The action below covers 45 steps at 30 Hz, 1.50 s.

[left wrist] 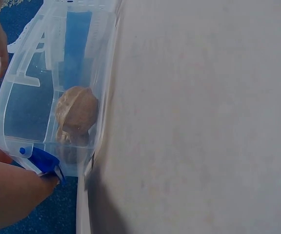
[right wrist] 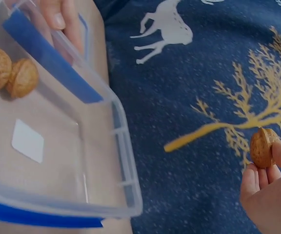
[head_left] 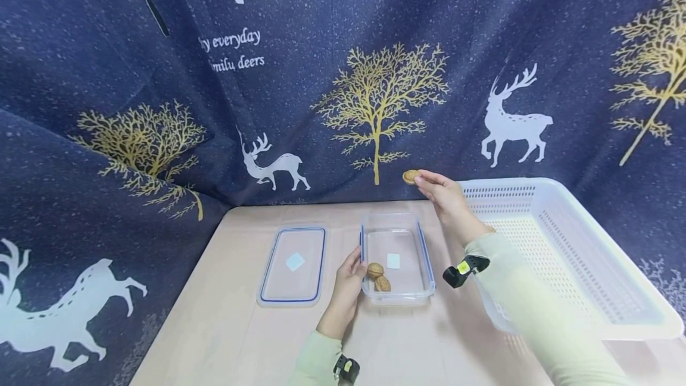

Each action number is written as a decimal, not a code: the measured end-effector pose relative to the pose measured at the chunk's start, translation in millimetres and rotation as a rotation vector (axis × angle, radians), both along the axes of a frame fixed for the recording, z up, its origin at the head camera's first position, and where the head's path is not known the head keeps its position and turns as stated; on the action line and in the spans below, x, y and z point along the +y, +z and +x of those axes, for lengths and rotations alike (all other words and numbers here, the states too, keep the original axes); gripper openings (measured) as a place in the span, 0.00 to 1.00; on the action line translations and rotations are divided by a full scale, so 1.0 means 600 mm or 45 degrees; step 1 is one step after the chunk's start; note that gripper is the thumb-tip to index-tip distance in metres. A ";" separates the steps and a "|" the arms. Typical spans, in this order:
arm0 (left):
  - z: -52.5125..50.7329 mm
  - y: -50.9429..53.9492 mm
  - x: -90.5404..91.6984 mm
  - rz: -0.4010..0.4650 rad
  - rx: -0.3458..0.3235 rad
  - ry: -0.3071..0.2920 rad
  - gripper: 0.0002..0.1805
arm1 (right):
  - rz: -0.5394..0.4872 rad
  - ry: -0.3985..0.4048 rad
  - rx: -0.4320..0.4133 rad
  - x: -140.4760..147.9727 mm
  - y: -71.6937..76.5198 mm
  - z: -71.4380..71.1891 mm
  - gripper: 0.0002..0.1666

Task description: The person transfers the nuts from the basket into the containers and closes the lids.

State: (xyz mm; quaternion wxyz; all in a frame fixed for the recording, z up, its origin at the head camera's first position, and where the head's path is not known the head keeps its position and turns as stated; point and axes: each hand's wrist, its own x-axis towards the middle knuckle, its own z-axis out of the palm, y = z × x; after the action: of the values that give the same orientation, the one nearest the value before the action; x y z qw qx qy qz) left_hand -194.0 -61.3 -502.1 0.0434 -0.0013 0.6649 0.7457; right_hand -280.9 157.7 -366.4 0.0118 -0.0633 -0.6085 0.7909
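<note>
A walnut (head_left: pixel 411 177) is pinched between thumb and fingers of my right hand (head_left: pixel 447 202), held up beyond the far right corner of a clear container (head_left: pixel 398 298). The same walnut (right wrist: pixel 262 147) shows in the right wrist view, with the right hand (right wrist: pixel 270 187) around it. My left hand (head_left: pixel 348 283) grips the container's left wall, beside a blue clasp (left wrist: pixel 44 160) in the left wrist view. Two walnuts (head_left: pixel 375 270) lie touching in the container's near left corner, and a pale square label (head_left: pixel 393 261) is on its bottom.
A clear lid with a blue seal (head_left: pixel 292 300) lies flat on the table (head_left: pixel 214 314), left of the container. To the right stands a large white perforated basket (head_left: pixel 638 331). Behind the table hangs a dark blue cloth (head_left: pixel 300 100) printed with deer and trees.
</note>
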 end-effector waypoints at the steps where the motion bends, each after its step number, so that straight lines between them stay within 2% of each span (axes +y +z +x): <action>1: 0.000 0.000 0.000 0.000 0.001 -0.002 0.27 | 0.007 0.005 -0.003 -0.006 -0.004 -0.002 0.31; 5: 0.001 0.000 -0.001 -0.005 -0.010 -0.005 0.27 | 0.062 0.036 -0.036 -0.027 -0.019 -0.008 0.30; 12: 0.000 -0.001 -0.002 0.010 -0.023 -0.002 0.27 | 0.038 0.075 -0.117 -0.060 -0.043 -0.019 0.29; 21: -0.001 0.000 -0.001 0.022 -0.009 0.005 0.27 | 0.133 0.081 -0.113 -0.092 -0.081 -0.027 0.28; 31: 0.001 0.001 0.000 0.021 0.003 0.009 0.27 | 0.171 0.088 -0.187 -0.110 -0.113 -0.034 0.26; 38: -0.003 -0.003 0.001 0.034 0.001 0.013 0.27 | 0.157 0.069 -0.163 -0.120 -0.134 -0.041 0.26; 45: -0.001 0.001 0.001 0.032 0.013 0.002 0.26 | 0.229 0.052 -0.191 -0.121 -0.148 -0.045 0.23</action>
State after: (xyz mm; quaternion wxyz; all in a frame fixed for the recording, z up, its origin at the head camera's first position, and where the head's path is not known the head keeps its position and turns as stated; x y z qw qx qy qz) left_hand -194.5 -60.9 -501.5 0.0393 0.0025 0.6557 0.7540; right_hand -307.9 85.1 -455.3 -0.0441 -0.1087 -0.6774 0.7262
